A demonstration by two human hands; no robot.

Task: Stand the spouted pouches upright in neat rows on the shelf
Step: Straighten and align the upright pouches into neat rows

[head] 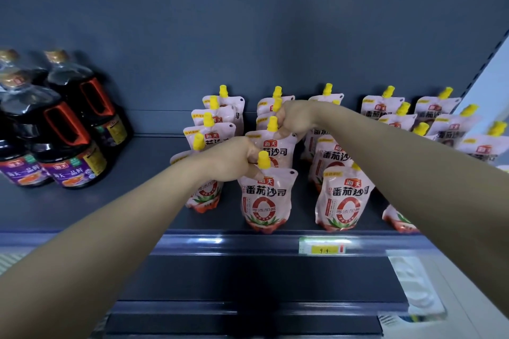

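Roughly twenty pouches, four bottles

Left hand: I have it reaching forward from the lower left on a bare, nearly straight forearm, knuckles up, fingers curled into a pinch, thumb pressed below them. Right hand: I have it reaching farther in from the right, bare forearm running diagonally across the view, wrist bent slightly down, fingers closed in a loose fist-like pinch. Hands apart, right ahead of left.
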